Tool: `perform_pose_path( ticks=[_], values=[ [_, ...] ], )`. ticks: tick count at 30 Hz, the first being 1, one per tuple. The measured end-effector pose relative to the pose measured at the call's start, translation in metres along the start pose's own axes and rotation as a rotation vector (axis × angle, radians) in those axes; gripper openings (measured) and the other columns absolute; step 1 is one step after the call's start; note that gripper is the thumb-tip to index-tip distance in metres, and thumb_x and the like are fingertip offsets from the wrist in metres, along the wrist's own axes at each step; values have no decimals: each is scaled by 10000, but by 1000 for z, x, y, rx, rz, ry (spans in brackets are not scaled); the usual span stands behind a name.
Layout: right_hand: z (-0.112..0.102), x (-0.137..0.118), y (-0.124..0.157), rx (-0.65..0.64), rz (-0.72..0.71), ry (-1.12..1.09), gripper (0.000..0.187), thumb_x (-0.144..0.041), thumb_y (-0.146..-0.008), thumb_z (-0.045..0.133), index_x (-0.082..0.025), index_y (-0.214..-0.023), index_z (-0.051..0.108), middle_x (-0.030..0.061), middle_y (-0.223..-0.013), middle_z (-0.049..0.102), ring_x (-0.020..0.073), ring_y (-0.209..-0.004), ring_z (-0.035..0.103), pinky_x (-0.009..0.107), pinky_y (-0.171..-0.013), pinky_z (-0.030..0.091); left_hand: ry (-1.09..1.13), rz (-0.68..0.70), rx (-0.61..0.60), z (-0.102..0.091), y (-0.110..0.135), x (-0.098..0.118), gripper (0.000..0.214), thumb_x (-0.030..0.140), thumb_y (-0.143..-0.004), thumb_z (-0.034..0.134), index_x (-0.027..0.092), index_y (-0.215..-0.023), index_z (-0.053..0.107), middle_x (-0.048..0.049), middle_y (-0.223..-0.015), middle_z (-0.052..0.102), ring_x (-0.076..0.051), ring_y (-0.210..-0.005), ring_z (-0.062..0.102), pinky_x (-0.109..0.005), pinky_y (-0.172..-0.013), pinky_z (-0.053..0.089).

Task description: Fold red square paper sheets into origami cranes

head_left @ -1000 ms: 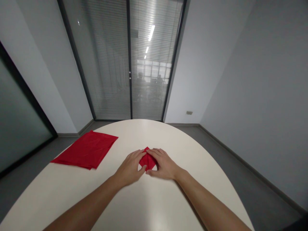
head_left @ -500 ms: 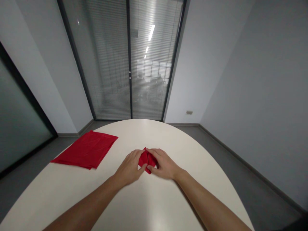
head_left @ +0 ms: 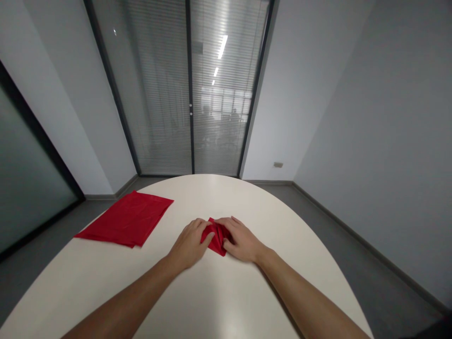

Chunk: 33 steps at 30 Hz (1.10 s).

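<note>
A small folded red piece, cloth or paper, lies on the white table between my two hands. Creases run along its middle, and its outer sides are hidden under my fingers. My left hand grips its left side, with the thumb on top and the fingers curled at the far edge. On the other side my right hand holds the right part, its thumb pressed near a fold and its fingers over the far edge.
Left of my hands, a stack of flat red sheets lies near the rim of the round white table. Beyond the table stand a glass door with blinds and grey walls.
My thumbs have moved apart, and more of the red piece shows between them. Its near corner has shifted slightly to the right. The stack of sheets has not moved.
</note>
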State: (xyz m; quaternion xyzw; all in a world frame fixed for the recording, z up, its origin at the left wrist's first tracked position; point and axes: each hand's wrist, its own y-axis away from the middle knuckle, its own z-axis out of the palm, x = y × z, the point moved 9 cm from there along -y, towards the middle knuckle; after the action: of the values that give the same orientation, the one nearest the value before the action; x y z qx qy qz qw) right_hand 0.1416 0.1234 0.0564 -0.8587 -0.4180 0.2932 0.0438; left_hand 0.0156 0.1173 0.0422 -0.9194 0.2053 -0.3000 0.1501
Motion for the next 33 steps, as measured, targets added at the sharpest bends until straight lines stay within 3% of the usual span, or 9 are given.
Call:
perform_pose_path(
  ticks=[8,17,33],
  values=[
    [-11,0,-2,160,-13,2,467,-7,-764,478,-198,-1173,599,80,-1117,670,227,-1048,596,398,-984,456,-5,-52,31,-4,1,-2,115,299,-964,491,210,-960,563,-58,-964,641,-236,-929,602,-390,-865,483],
    [-17,10,-1,221,55,41,312,9,-793,509,-215,-940,670,46,-972,654,205,-953,590,347,-897,467,8,-78,23,-5,-1,1,157,213,-916,508,193,-1051,584,-84,-1051,670,-246,-985,614,-403,-914,476],
    [-23,23,2,301,181,-30,255,-39,-859,481,-224,-931,643,21,-984,626,167,-911,598,293,-837,456,-40,-81,40,-12,-1,7,144,169,-838,568,202,-978,587,-70,-953,693,-242,-900,632,-390,-869,483]
  ],
)
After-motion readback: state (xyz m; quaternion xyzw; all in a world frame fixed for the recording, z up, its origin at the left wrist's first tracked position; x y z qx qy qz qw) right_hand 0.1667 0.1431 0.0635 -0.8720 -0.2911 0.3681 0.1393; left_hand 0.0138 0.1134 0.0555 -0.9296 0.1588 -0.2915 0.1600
